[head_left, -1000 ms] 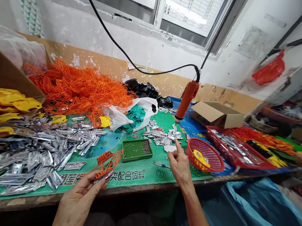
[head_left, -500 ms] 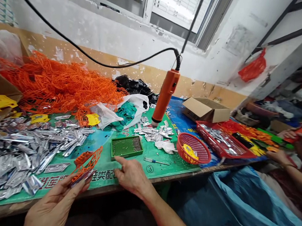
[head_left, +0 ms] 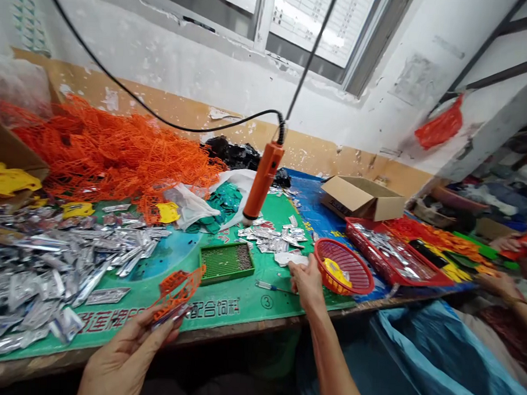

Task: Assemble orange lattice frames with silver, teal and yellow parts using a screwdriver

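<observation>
My left hand (head_left: pixel 125 354) is closed on an orange plastic frame (head_left: pixel 176 290) with a silver piece under it, held over the table's front edge. My right hand (head_left: pixel 307 284) reaches out to the left rim of the red round basket (head_left: pixel 352 265), beside a white scrap (head_left: pixel 289 258) and a small screwdriver (head_left: pixel 272 287); its fingers are curled and partly hidden. A green screw tray (head_left: pixel 227 261) lies between my hands. An orange electric screwdriver (head_left: pixel 262 183) hangs on a black cable above the mat.
A heap of orange frames (head_left: pixel 112 150) fills the back left, with silver foil packets (head_left: pixel 46 269) spread at the left. A cardboard box (head_left: pixel 362 197) and red tray (head_left: pixel 396 255) sit right. Another person's hands (head_left: pixel 499 283) work at the far right.
My right hand went from the mat near the green tray to the red basket's rim on the right. The hanging screwdriver swung left. My left hand keeps the orange frame.
</observation>
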{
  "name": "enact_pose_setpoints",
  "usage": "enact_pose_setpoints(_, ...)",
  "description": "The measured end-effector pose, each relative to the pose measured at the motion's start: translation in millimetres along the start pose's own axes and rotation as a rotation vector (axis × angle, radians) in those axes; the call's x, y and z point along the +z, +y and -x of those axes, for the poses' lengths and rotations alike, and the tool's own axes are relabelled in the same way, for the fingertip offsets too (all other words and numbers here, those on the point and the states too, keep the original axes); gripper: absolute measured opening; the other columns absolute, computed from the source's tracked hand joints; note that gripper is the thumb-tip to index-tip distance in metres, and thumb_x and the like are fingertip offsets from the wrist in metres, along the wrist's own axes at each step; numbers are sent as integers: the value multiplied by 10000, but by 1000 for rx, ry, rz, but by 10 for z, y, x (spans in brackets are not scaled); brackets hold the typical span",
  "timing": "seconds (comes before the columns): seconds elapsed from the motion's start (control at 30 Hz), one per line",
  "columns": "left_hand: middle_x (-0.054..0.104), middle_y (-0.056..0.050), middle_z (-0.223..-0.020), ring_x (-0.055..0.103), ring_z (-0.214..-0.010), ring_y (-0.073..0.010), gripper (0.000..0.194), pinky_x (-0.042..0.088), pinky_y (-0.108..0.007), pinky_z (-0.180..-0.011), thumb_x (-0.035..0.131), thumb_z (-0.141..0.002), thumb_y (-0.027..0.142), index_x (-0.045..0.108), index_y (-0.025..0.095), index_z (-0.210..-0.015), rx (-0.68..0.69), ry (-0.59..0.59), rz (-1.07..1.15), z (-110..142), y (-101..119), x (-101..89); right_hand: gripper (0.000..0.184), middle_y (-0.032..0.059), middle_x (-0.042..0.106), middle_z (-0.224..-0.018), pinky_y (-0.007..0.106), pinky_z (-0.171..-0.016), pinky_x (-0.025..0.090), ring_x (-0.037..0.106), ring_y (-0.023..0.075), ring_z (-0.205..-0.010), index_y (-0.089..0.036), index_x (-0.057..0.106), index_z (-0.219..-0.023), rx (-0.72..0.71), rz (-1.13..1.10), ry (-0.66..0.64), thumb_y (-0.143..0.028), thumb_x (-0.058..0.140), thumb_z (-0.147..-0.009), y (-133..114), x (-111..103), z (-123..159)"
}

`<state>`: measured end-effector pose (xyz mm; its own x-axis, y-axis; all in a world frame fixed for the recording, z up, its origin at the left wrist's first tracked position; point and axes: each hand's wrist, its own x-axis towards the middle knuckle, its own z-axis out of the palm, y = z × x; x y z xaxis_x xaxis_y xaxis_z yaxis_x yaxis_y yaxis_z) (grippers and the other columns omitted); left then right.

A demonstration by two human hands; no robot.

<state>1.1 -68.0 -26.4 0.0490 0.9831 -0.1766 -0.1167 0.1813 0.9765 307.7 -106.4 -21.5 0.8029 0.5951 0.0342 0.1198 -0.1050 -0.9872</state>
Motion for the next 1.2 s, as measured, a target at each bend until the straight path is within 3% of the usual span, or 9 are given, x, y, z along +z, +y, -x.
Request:
enact_pose_setpoints(0.2,777,-57,-843,733,-843,-273,480,627,-334,-749,838,-519,403,717,155,-912,-93,14,30,79,221,89,960,-134,326,-541,191,-399,272,292,74,-424,-108,82,-1509,-48,-116,-127,-394,589,-746,-127,377,229)
enact_pose_setpoints(0.33,776,-46,-843,736,-819,-248,522,617,-305,-771,823,-523,409,695,153,-959,-117,62,31,64,186,31,754,-103,435,-572,201,-502,362,391,74,-506,-142,370,-1442,-88,-92,-387,-303,601,-742,-214,753,580)
enact_pose_setpoints(0.43,778,-43,-850,735,-832,-236,503,614,-273,-757,819,-526,390,691,158,-954,-132,57,35,47,198,5,501,-97,506,-510,198,-493,363,436,66,-481,-183,688,-1136,-106,-39,-615,-213,696,-636,-221,948,777)
enact_pose_setpoints(0.5,779,-35,-855,735,-812,-226,493,615,-253,-722,831,-500,367,695,169,-931,-151,62,45,38,224,-1,487,-92,543,-501,197,-469,367,466,71,-461,-187,720,-1063,-107,-26,-656,-185,736,-576,-227,954,779)
enact_pose_setpoints(0.57,780,-27,-862,734,-795,-218,489,615,-245,-696,845,-475,345,702,176,-910,-168,74,58,41,249,0,613,-82,570,-555,201,-452,379,472,75,-453,-173,621,-1226,-106,-49,-549,-234,713,-623,-252,835,671)
enact_pose_setpoints(0.7,777,-48,-853,726,-785,-212,444,607,-258,-688,840,-511,345,708,145,-885,-147,22,108,79,264,48,758,-105,462,-600,183,-416,337,373,61,-432,-125,326,-1415,-115,-137,-94,-373,580,-745,-319,425,344)
enact_pose_setpoints(0.83,775,-60,-838,721,-762,-202,430,594,-274,-682,821,-562,339,698,128,-916,-166,-62,164,78,225,139,590,-67,509,-669,178,-458,371,428,58,-497,-139,515,-1228,-131,-156,59,-366,682,-710,-319,330,416)
enact_pose_setpoints(1.0,772,-70,-894,719,-803,-212,373,583,-287,-699,800,-616,324,707,136,-924,-124,-124,178,96,181,185,343,16,633,-780,219,-507,468,553,101,-567,-183,636,-1066,-239,-61,-478,-354,660,-770,-320,668,1083)
enact_pose_setpoints(1.2,763,-69,-991,712,-885,-228,288,575,-313,-792,697,-769,307,700,162,-1018,11,-215,107,135,63,143,190,52,688,-789,231,-537,501,606,132,-600,-178,684,-839,-186,17,-676,-354,675,-768,-295,877,1277)
